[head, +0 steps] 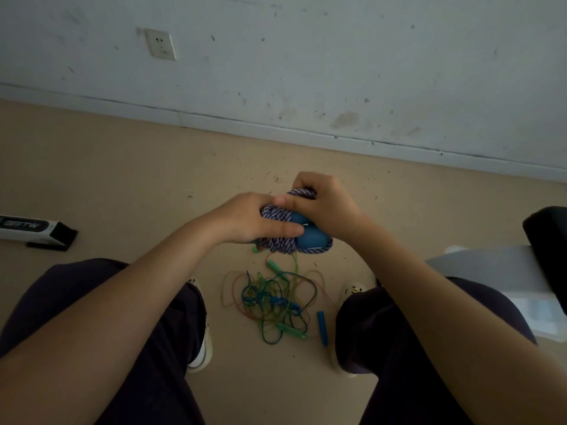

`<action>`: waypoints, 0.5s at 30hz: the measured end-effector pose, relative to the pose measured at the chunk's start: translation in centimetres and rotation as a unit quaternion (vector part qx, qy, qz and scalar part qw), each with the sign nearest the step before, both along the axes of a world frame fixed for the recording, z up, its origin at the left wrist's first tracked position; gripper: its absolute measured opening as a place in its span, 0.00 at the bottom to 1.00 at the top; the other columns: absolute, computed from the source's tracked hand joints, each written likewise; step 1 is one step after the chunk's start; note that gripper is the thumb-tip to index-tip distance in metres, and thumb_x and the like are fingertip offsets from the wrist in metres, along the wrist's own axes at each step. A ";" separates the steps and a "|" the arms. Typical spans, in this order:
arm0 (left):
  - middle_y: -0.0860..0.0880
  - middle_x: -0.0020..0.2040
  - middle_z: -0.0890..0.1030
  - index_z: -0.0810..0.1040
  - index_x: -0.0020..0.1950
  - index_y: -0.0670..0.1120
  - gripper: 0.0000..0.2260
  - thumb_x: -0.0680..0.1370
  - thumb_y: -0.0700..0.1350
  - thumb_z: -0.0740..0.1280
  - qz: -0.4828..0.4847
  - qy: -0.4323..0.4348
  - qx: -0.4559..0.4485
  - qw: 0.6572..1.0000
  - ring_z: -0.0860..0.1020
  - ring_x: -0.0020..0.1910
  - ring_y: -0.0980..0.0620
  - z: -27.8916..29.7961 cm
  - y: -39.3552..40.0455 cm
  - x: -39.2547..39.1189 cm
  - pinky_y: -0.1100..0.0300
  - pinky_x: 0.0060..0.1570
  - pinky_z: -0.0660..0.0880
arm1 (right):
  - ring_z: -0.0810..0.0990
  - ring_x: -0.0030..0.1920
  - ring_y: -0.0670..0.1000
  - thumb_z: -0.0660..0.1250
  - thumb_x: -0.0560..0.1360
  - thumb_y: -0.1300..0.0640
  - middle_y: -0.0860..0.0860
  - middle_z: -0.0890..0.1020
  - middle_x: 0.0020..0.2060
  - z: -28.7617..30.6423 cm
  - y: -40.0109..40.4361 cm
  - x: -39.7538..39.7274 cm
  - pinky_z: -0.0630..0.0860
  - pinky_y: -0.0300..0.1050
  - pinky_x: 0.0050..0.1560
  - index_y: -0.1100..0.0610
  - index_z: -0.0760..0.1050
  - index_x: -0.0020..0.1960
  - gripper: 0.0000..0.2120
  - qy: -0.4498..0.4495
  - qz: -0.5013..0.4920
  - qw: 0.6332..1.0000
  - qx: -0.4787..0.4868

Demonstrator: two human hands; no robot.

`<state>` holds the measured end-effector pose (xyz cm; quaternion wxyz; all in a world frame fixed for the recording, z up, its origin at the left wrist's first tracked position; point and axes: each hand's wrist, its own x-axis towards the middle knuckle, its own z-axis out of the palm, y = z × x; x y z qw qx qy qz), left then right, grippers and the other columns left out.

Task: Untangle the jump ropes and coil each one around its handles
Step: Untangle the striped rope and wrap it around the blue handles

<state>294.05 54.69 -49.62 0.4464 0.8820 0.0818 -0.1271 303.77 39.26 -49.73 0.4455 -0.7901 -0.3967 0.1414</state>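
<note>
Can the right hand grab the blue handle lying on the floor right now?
Probably not yet. The right hand and left hand are both gripping the braided rope bundle. The blue handle lies uncovered on the floor near the right shoe, so a freed hand could likely reach down.

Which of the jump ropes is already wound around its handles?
The thick blue-and-white braided rope, held by the left hand and right hand, is coiled around its blue handles. The thin ropes lie tangled on the floor.

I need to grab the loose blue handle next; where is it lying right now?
In the head view the blue handle lies on the floor at the right edge of the tangled ropes, just inside the person's right shoe.
</note>
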 end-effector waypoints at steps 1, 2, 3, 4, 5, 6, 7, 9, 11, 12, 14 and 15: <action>0.57 0.52 0.83 0.80 0.57 0.58 0.27 0.62 0.69 0.73 -0.008 0.002 -0.006 1.000 0.80 0.52 0.59 0.1 0.0 -0.1 0.64 0.52 0.76 | 0.66 0.29 0.41 0.75 0.71 0.51 0.47 0.70 0.28 0.2 -0.1 0.2 0.64 0.38 0.31 0.57 0.71 0.34 0.16 0.030 -0.004 1.000 -0.006; 0.57 0.53 0.83 0.80 0.57 0.58 0.24 0.64 0.65 0.73 -0.019 0.004 -0.013 1.000 0.80 0.53 0.59 0.2 0.0 -0.1 0.65 0.52 0.75 | 0.66 0.28 0.41 0.76 0.70 0.51 0.46 0.70 0.27 0.3 -0.3 0.5 0.64 0.37 0.30 0.56 0.71 0.33 0.17 0.058 -0.004 0.998 -0.016; 0.57 0.52 0.83 0.80 0.56 0.58 0.21 0.66 0.62 0.74 -0.031 0.009 -0.014 0.999 0.80 0.52 0.59 0.2 -0.1 -0.2 0.65 0.52 0.75 | 0.66 0.27 0.41 0.76 0.70 0.51 0.46 0.69 0.26 0.5 -0.5 0.6 0.64 0.36 0.30 0.56 0.71 0.33 0.17 0.078 0.002 0.996 -0.031; 0.57 0.52 0.83 0.79 0.56 0.59 0.18 0.68 0.59 0.76 -0.046 0.014 -0.010 0.999 0.79 0.51 0.60 0.1 -0.1 -0.3 0.65 0.51 0.75 | 0.66 0.26 0.40 0.76 0.70 0.52 0.46 0.69 0.26 0.6 -0.6 0.8 0.64 0.34 0.29 0.57 0.71 0.32 0.16 0.089 0.010 0.995 -0.048; 0.57 0.51 0.83 0.79 0.56 0.59 0.17 0.69 0.58 0.77 -0.059 0.017 0.000 0.998 0.79 0.51 0.60 0.0 -0.1 -0.3 0.64 0.51 0.75 | 0.67 0.26 0.40 0.76 0.71 0.52 0.46 0.70 0.26 0.6 -0.7 0.8 0.64 0.33 0.28 0.57 0.72 0.32 0.16 0.092 0.019 0.994 -0.064; 0.57 0.51 0.82 0.79 0.55 0.60 0.17 0.69 0.57 0.77 -0.066 0.017 0.009 0.998 0.79 0.50 0.60 -0.1 -0.1 -0.4 0.63 0.51 0.75 | 0.67 0.25 0.40 0.75 0.71 0.52 0.46 0.70 0.26 0.6 -0.8 0.8 0.64 0.32 0.28 0.58 0.73 0.33 0.15 0.091 0.026 0.993 -0.076; 0.57 0.50 0.82 0.79 0.55 0.60 0.17 0.68 0.58 0.78 -0.068 0.014 0.015 0.997 0.79 0.49 0.60 -0.1 -0.1 -0.4 0.62 0.51 0.76 | 0.68 0.26 0.39 0.75 0.71 0.52 0.45 0.71 0.26 0.6 -0.9 0.8 0.64 0.31 0.28 0.58 0.74 0.33 0.14 0.090 0.030 0.992 -0.083; 0.57 0.48 0.83 0.79 0.53 0.61 0.16 0.68 0.58 0.78 -0.066 -0.002 0.018 0.998 0.80 0.48 0.61 0.0 0.0 -0.5 0.60 0.50 0.76 | 0.72 0.29 0.38 0.76 0.71 0.52 0.45 0.76 0.30 0.4 -0.9 0.8 0.67 0.31 0.32 0.56 0.77 0.37 0.11 0.084 0.024 0.993 -0.079; 0.58 0.48 0.83 0.78 0.52 0.63 0.16 0.67 0.60 0.77 -0.063 -0.015 0.028 0.998 0.80 0.48 0.61 0.0 0.0 -0.5 0.59 0.51 0.77 | 0.76 0.41 0.42 0.77 0.68 0.48 0.47 0.79 0.40 -0.3 -0.9 0.8 0.70 0.33 0.42 0.54 0.76 0.44 0.13 0.014 -0.004 0.998 -0.061; 0.58 0.49 0.82 0.78 0.54 0.64 0.18 0.67 0.62 0.76 -0.064 -0.015 0.035 0.997 0.80 0.49 0.60 0.0 0.0 -0.5 0.59 0.51 0.77 | 0.76 0.45 0.46 0.77 0.66 0.46 0.48 0.78 0.44 -0.7 -1.0 0.8 0.71 0.37 0.46 0.53 0.75 0.46 0.17 -0.046 -0.023 0.997 -0.049; 0.57 0.51 0.82 0.77 0.57 0.65 0.23 0.64 0.68 0.73 -0.060 -0.006 0.048 0.997 0.80 0.51 0.57 -0.3 -0.1 -0.4 0.57 0.52 0.77 | 0.75 0.47 0.48 0.75 0.65 0.43 0.48 0.76 0.45 -1.0 -0.9 0.4 0.72 0.42 0.49 0.54 0.75 0.47 0.19 -0.135 -0.045 0.990 -0.016; 0.55 0.52 0.81 0.77 0.58 0.64 0.24 0.64 0.69 0.72 -0.054 -0.002 0.054 0.997 0.80 0.51 0.56 -0.4 -0.1 -0.4 0.56 0.52 0.77 | 0.75 0.46 0.49 0.76 0.66 0.46 0.48 0.77 0.44 -1.0 -0.8 0.2 0.73 0.44 0.48 0.55 0.76 0.45 0.16 -0.146 -0.042 0.988 -0.004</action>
